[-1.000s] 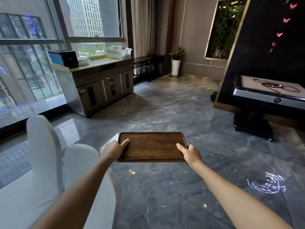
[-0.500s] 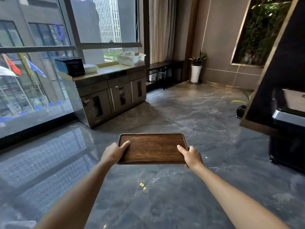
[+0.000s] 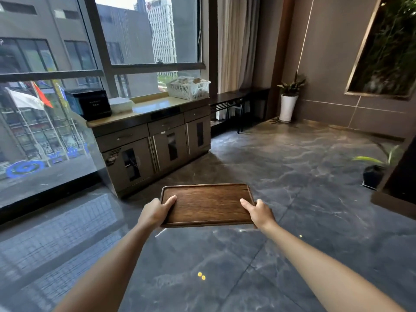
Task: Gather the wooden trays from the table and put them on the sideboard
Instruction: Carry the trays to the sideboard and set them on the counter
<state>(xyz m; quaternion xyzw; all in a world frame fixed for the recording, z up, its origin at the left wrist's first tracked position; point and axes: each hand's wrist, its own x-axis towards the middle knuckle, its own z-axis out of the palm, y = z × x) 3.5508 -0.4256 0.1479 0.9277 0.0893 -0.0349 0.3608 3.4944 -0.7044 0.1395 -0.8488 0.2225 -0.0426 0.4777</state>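
I hold a dark brown wooden tray level in front of me, above the grey marble floor. My left hand grips its left short edge, thumb on top. My right hand grips the right short edge the same way. Whether more trays lie stacked under it I cannot tell. The sideboard, a low brown cabinet with drawers and glass-panelled doors, stands ahead and to the left under the window, still some way beyond the tray.
On the sideboard top sit a black box, a white folded item and a white basket. A dark bench and a white potted plant stand behind. A dark partition is at right.
I have walked forward and turned left. The white chairs and the dark table have left the view, and the sideboard is larger and closer. Both hands keep their grip on the tray.
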